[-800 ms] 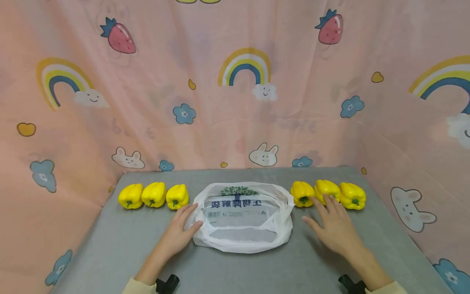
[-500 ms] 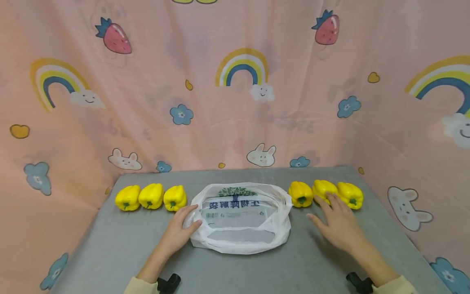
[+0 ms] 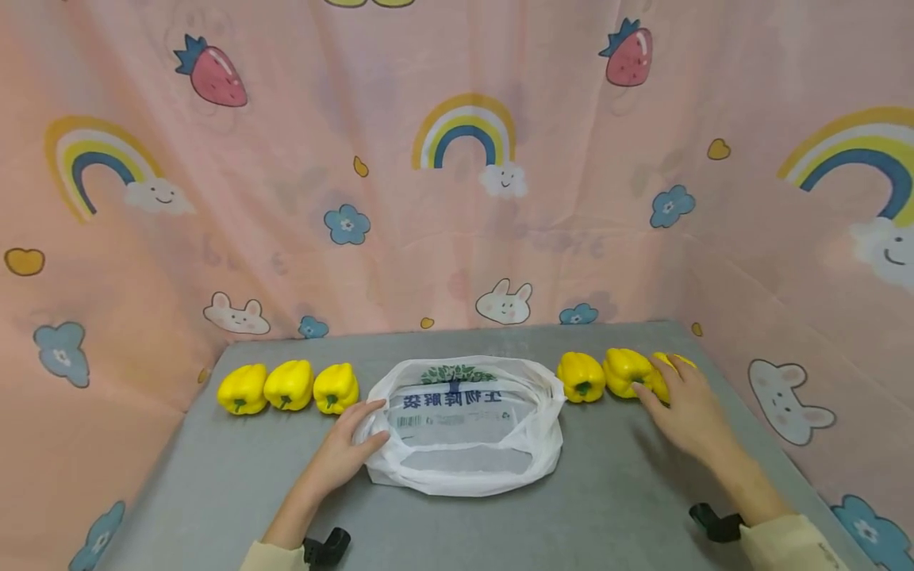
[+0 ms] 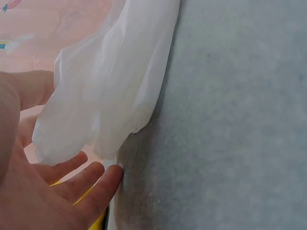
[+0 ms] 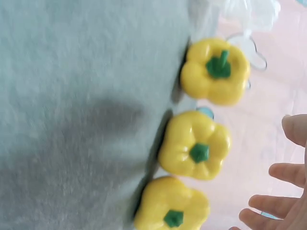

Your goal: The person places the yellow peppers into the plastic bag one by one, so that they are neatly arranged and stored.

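In the head view a white plastic bag (image 3: 467, 480) with a green tree print lies mouth-open at mid-table. My left hand (image 3: 343, 452) is at the bag's left rim, thumb and forefinger apart; the left wrist view shows its fingers (image 4: 79, 184) loosely extended beside the thin plastic (image 4: 105, 91). On the right, my right hand (image 3: 689, 416) reaches over the rightmost yellow bell pepper (image 3: 674, 361), partly hiding it. In the right wrist view its fingers (image 5: 273, 206) are spread, apart from the bell peppers. Left of it are a middle bell pepper (image 3: 624, 371) and an inner one (image 3: 580, 377).
Three more yellow bell peppers, outer (image 3: 243, 388), middle (image 3: 289, 385) and inner (image 3: 336, 388), stand in a row left of the bag. A grey cloth-like surface (image 3: 607, 507) covers the table. Pink patterned curtains (image 3: 457, 254) hang behind and at both sides.
My right hand has moved right, from the middle bell pepper of the right row to over the rightmost one. The left hand stays at the bag's rim. The head view has shifted slightly.
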The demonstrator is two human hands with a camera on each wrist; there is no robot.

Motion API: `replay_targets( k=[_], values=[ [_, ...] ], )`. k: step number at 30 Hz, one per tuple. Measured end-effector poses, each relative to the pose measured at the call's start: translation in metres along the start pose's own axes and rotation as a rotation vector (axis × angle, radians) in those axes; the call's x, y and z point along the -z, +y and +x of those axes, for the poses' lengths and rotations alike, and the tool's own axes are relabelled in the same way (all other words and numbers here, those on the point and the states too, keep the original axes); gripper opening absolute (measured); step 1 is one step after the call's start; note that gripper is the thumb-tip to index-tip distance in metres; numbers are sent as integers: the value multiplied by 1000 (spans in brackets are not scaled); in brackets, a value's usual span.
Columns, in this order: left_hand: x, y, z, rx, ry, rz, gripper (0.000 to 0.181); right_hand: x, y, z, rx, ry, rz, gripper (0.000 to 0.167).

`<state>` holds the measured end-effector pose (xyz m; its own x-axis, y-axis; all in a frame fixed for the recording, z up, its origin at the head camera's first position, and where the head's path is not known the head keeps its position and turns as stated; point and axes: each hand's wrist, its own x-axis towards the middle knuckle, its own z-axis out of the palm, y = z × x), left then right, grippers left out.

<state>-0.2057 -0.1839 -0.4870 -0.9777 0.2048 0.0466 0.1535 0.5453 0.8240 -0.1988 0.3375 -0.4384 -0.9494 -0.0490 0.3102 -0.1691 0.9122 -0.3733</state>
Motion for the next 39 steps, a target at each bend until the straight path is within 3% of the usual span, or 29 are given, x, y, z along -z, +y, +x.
replay_targets(
  k=[12, 26, 32, 39],
  values=[
    [1, -2, 3, -31, -24, -23, 53, 6, 35, 22, -56, 21, 56, 66],
    [-3, -5, 2, 11, -1, -44, 56, -2, 73, 33, -172, -80, 165, 64],
    [-5, -5, 3, 23, -2, -46, 55, -5, 79, 33, -196, -81, 196, 63],
    [-5, -6, 3, 29, 1, -55, 55, -4, 81, 35, -247, -153, 260, 73]
  ],
)
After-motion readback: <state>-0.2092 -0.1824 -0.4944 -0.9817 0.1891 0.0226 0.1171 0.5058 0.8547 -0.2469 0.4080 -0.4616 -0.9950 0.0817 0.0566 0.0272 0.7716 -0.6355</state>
